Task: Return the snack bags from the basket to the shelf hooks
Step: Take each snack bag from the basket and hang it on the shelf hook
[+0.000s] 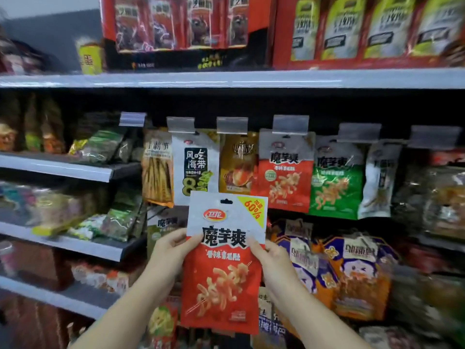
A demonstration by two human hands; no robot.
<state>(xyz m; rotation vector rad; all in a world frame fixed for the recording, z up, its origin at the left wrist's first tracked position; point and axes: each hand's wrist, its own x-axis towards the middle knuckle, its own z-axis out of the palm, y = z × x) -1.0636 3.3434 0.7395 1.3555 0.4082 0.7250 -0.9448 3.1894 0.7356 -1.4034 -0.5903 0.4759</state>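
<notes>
I hold one red bag (222, 268) up in front of the hooks, upright, its printed face toward me. My left hand (171, 253) pinches its left edge, thumb on the front at the seam where the pale top panel meets the red. My right hand (270, 263) does the same on the right edge, thumb on the front, fingers out of sight behind the bag. Both hands are closed on it; neither is free.

The bag looks light and thin, a soft foil pouch that I judge will flex and crinkle if squeezed. The film looks glossy, so it may be slippery. The flat sealed top is probably the stiffest part. The hang hole (226, 201) sits there, free of my fingers, so a grip low on the sides as now should leave the hole open for a hook.

A matching bag (284, 172) hangs up and to the right, under a clear price tag (290, 124). A green bag (337, 177) hangs just beside it.

The hook prongs themselves are hidden behind the tags and bags, so I cannot tell how full that hook is. The basket is not in view. The frame edges are blurred, and the lower bags (352, 273) are hard to read. My forearms are cut off at the bottom.
</notes>
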